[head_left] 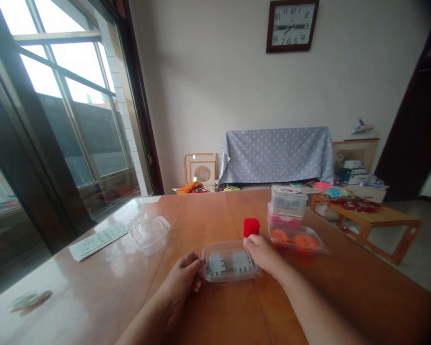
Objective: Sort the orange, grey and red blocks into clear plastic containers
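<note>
My left hand (182, 280) holds the left end of a clear plastic box (230, 278), and my right hand (262, 254) rests on its far right corner. Inside the box lie two grey interlocking plastic pieces (215, 264) side by side. Just beyond my right hand stands a small red stack of interlocking blocks (252, 227), close to but apart from my fingers. To its right are a clear tray of orange pieces (296, 241) and a stack of plastic boxes (289, 201), one holding pink pieces.
A clear plastic container (150, 235) and a printed sheet (98, 241) lie left on the glossy wooden table (215, 211). A flat grey object (30, 299) sits near the left edge. A low wooden table (366, 215) and a cloth-draped item (276, 155) stand beyond.
</note>
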A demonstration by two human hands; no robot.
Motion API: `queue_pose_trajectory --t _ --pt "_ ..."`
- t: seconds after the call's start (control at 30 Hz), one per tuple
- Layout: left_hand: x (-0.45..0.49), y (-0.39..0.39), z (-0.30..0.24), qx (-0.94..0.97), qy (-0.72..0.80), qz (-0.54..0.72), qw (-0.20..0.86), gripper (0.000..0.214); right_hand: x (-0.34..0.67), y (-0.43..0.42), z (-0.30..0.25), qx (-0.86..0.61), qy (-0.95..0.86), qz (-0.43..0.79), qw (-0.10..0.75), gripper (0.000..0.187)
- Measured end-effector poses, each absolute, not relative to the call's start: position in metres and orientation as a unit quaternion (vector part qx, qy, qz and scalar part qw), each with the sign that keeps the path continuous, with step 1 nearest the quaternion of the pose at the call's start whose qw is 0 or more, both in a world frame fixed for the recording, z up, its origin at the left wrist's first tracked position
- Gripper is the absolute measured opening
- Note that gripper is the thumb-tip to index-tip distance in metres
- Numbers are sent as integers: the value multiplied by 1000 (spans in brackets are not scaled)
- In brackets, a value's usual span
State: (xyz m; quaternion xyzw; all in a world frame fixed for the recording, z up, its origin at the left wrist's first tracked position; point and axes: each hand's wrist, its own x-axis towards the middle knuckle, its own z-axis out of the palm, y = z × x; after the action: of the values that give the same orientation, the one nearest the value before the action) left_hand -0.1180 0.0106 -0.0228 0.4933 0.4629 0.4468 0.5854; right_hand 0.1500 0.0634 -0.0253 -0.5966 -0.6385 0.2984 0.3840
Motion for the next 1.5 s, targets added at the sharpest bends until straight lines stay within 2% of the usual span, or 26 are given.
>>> queue_pose_trajectory --t 0.37,0.5,0.63,0.9,1.1,1.5 --pt "-108 3 -4 498 450 474 569 41 154 49 7 -618 -546 359 438 13" --pt "-95 3 11 509 439 491 554 41 168 37 24 -607 -507 389 472 24" --pt "-66 5 21 512 427 495 558 40 196 17 34 -575 -428 414 562 39" --pt "30 23 28 497 366 508 601 43 268 -2 32 -560 -288 315 710 57" --pt "91 50 19 450 366 501 642 44 310 10 18 -608 -258 242 711 59" --pt "132 76 2 443 359 511 644 42 336 35 -19 -571 -252 209 752 51"
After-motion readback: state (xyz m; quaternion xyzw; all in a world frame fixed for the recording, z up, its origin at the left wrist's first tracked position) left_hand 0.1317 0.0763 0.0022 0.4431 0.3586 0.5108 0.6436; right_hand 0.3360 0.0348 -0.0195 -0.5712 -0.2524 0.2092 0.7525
